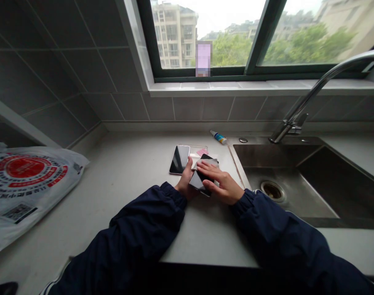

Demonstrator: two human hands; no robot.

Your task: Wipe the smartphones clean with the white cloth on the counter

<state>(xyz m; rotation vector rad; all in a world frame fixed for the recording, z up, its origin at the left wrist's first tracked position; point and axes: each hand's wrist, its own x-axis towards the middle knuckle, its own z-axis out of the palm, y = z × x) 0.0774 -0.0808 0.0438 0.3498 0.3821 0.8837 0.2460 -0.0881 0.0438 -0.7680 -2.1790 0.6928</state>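
In the middle of the head view, my left hand [185, 180] is closed around the edge of a dark smartphone [199, 182], held tilted above the counter. My right hand [222, 183] lies across the phone's screen, its fingers pressing a light grey wiping cloth [214, 162] onto the upper part. The hands hide part of the cloth and of the phone. A second smartphone [179, 159] with a dark screen lies flat on the counter, just left of my left hand. Behind the hands is a small pink piece [202, 152], beside what looks like a clear phone case [193, 146].
A blue, yellow and white tube [218, 137] lies near the back wall. To the right are a steel sink [251, 174] and its curved faucet [310, 90]. A white plastic bag [48, 196] with red print rests on the white counter [125, 164] at the left.
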